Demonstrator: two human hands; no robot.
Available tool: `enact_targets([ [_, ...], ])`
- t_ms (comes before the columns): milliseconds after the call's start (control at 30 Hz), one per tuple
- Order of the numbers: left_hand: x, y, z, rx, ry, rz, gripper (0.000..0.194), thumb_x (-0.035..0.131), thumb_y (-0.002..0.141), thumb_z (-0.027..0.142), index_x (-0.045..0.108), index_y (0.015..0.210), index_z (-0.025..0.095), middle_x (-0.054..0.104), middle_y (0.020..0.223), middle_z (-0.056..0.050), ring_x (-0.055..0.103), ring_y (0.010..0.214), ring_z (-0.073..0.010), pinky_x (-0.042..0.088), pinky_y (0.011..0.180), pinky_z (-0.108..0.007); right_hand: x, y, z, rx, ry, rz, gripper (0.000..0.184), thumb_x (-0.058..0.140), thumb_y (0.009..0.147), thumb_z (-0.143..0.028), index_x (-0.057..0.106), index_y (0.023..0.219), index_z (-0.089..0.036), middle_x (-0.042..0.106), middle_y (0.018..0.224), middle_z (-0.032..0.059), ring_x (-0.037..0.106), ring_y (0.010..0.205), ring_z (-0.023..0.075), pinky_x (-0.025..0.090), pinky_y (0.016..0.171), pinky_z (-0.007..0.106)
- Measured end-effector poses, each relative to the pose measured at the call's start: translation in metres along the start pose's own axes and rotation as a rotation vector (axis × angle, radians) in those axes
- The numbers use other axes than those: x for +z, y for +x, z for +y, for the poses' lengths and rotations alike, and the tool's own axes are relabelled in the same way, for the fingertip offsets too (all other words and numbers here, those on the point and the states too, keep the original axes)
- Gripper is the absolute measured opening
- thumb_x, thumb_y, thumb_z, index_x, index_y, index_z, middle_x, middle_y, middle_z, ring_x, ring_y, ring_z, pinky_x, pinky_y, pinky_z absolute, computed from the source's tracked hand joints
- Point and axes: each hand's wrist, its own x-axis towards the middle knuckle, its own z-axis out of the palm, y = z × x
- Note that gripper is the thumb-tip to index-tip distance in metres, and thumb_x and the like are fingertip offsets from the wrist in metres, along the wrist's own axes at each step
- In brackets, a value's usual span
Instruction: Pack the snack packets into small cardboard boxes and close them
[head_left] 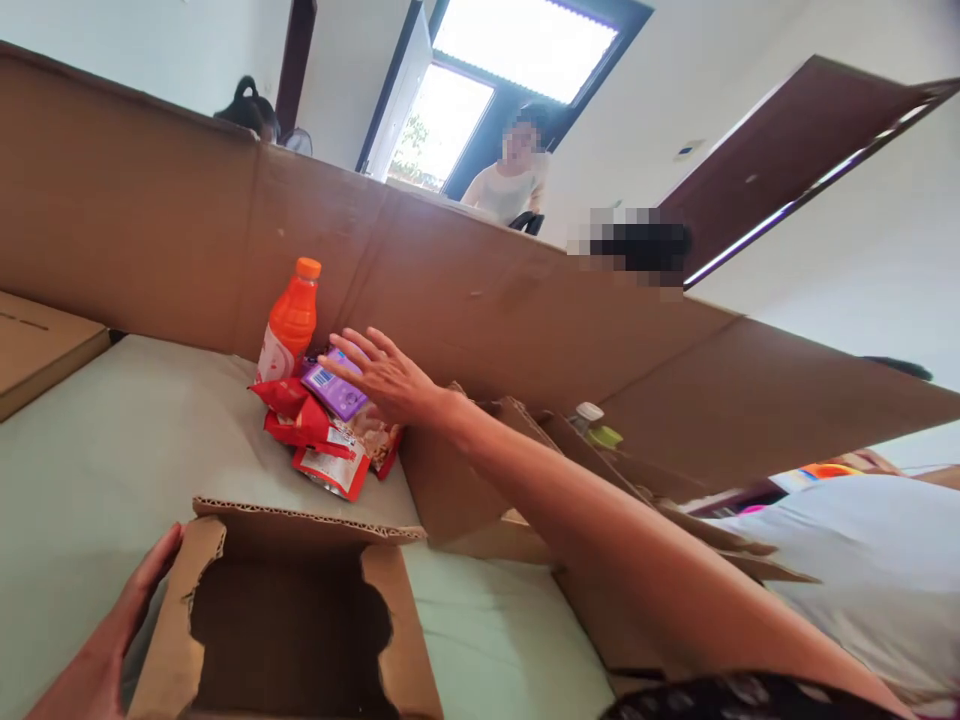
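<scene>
My right hand (386, 378) reaches out over a pile of snack packets, fingers spread and flat, just above a purple packet (334, 390). Red packets (311, 435) lie under and beside it. An orange drink bottle (289, 322) stands upright just left of the hand, against the cardboard wall. My left hand (139, 590) rests with fingers together on the left flap of an open cardboard box (289, 610) at the near edge, bracing it.
A tall cardboard wall (480, 290) runs across the back of the pale green table (97, 450). A second open box (465, 480) sits to the right with a bottle (589, 417) behind it. Other people sit beyond the wall. A flat carton (37, 345) lies far left.
</scene>
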Motion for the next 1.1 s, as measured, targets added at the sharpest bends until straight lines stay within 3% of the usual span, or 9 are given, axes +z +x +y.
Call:
enact_targets([
  [167,-0.007,0.004,0.003,-0.04,-0.063,-0.062,0.114,0.072,0.068,0.074,0.013,0.16,0.041,0.027,0.168,-0.002,0.037,0.147,-0.0401,0.043,0.114,-0.051,-0.003,0.018,0.003,-0.014,0.023,-0.055,0.076,0.069,0.076,-0.016,0.043,0.148,-0.018,0.053,0.143,0.0142,0.041,0.137,0.0317,0.015,0.12,0.048],
  [300,-0.009,0.007,0.005,-0.014,-0.114,-0.093,0.112,0.071,0.07,0.073,0.012,0.161,0.041,0.022,0.17,-0.003,0.032,0.149,-0.043,0.036,0.117,-0.058,-0.026,-0.017,0.014,0.259,0.144,0.047,0.063,0.063,0.083,-0.022,0.047,0.144,-0.016,0.057,0.132,0.0146,0.043,0.125,0.0352,0.018,0.114,0.054],
  [400,-0.007,0.007,0.015,-0.002,-0.169,-0.055,0.111,0.068,0.071,0.077,0.014,0.161,0.039,0.023,0.169,-0.005,0.027,0.151,-0.0445,0.029,0.12,-0.062,-0.033,-0.039,0.007,0.375,0.236,-0.045,0.066,0.065,0.083,-0.028,0.047,0.145,-0.011,0.058,0.131,0.0194,0.044,0.123,0.0392,0.024,0.108,0.055],
  [533,-0.007,0.009,0.018,-0.005,-0.219,-0.058,0.112,0.065,0.07,0.08,0.015,0.161,0.037,0.026,0.168,-0.008,0.027,0.151,-0.0445,0.03,0.12,-0.061,-0.022,-0.042,-0.018,0.301,0.3,-0.129,0.066,0.072,0.08,-0.03,0.053,0.142,-0.013,0.061,0.13,0.0192,0.051,0.12,0.0346,0.031,0.106,0.048],
  [667,-0.007,0.009,0.015,-0.008,-0.237,-0.068,0.11,0.067,0.07,0.078,0.016,0.16,0.039,0.028,0.168,-0.007,0.029,0.15,-0.0438,0.034,0.119,-0.059,-0.012,-0.034,-0.026,0.215,0.388,-0.161,0.091,0.082,0.072,-0.038,0.042,0.151,-0.016,0.047,0.153,0.0164,0.047,0.134,0.0291,0.035,0.108,0.039],
  [800,-0.007,0.007,0.02,-0.024,-0.244,-0.083,0.113,0.065,0.069,0.082,0.014,0.16,0.039,0.025,0.169,-0.007,0.027,0.151,-0.0444,0.034,0.119,-0.06,-0.007,-0.027,-0.023,0.171,0.46,-0.219,0.105,0.09,0.059,-0.034,0.042,0.152,-0.019,0.042,0.158,0.0154,0.042,0.141,0.031,0.033,0.113,0.044],
  [933,-0.008,0.009,0.016,-0.016,-0.246,-0.097,0.114,0.064,0.07,0.082,0.013,0.161,0.036,0.024,0.169,-0.008,0.024,0.152,-0.045,0.028,0.121,-0.062,-0.01,-0.026,-0.027,0.218,0.53,-0.216,0.081,0.092,0.053,-0.03,0.065,0.129,-0.016,0.057,0.145,0.0172,0.049,0.135,0.036,0.034,0.112,0.051],
  [1033,-0.009,0.011,0.005,0.055,-0.232,-0.143,0.12,0.074,0.068,0.074,0.011,0.162,0.033,0.023,0.169,-0.009,0.024,0.151,-0.0466,0.031,0.119,-0.062,-0.028,-0.045,-0.027,0.343,0.565,-0.177,0.055,0.081,0.068,-0.041,0.069,0.115,-0.014,0.072,0.116,0.0159,0.065,0.11,0.0342,0.047,0.098,0.051],
  [1100,-0.009,0.012,-0.003,0.085,-0.211,-0.162,0.121,0.076,0.068,0.071,0.01,0.162,0.035,0.023,0.169,-0.008,0.026,0.151,-0.0462,0.033,0.118,-0.061,-0.049,-0.069,-0.029,0.456,0.701,-0.046,0.054,0.07,0.077,-0.054,0.068,0.116,-0.017,0.074,0.108,0.0114,0.069,0.101,0.0313,0.052,0.09,0.048],
])
